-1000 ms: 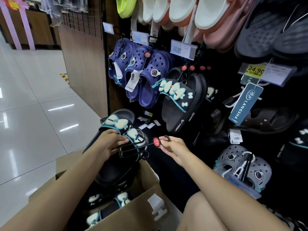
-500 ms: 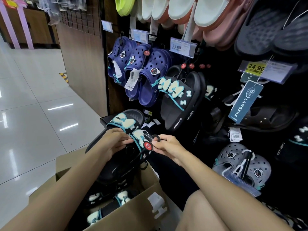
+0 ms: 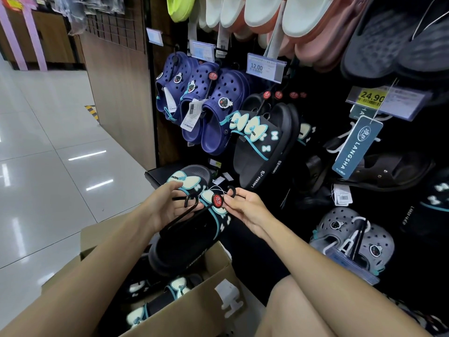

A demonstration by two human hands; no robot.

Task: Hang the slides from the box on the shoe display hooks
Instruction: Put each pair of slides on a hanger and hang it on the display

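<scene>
Your left hand (image 3: 167,207) grips a bow-trimmed black slide pair (image 3: 192,229) above the cardboard box (image 3: 194,310), your right hand (image 3: 245,207) pinches its hanger ring (image 3: 232,192); next, loop it onto the hook at one o'clock.

Floor (image 3: 48,147) on the left is glossy tile, super reflective. Near box (image 3: 189,310) is plain matt brown cardboard. Black slides (image 3: 187,237) look like smooth matt foam-rubber, navy clogs (image 3: 218,110) similar. Wood-grain panel (image 3: 116,81) looks matt laminate.

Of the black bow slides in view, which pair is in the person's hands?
The pair held over the cardboard box: the held slides, gripped by the left hand, while the right hand pinches their red hanger tag. The others hang on the display or lie in the box.
</scene>
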